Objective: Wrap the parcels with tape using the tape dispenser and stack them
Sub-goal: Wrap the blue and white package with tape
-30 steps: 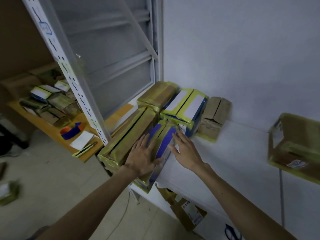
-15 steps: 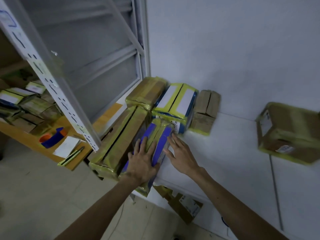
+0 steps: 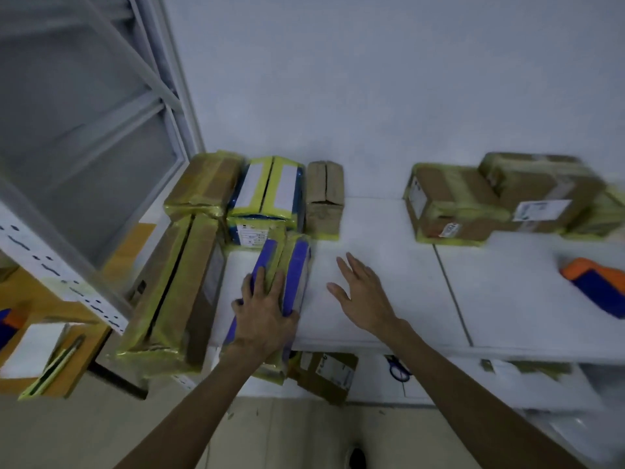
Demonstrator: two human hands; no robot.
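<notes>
Five taped parcels (image 3: 203, 184) crowd the left end of the bench (image 3: 389, 231), the left hand (image 3: 265, 314) flat on the blue parcel (image 3: 295, 265) overhanging the front edge, the right hand (image 3: 363, 296) open over bare bench.

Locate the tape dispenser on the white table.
Head view: the tape dispenser lies at the far right of the table, in front of the brown parcels.

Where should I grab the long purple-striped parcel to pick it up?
Probably its near end, from the front: the purple-striped parcel is narrow, both long sides are free, and that end overhangs the table edge. The left hand rests there.
</notes>
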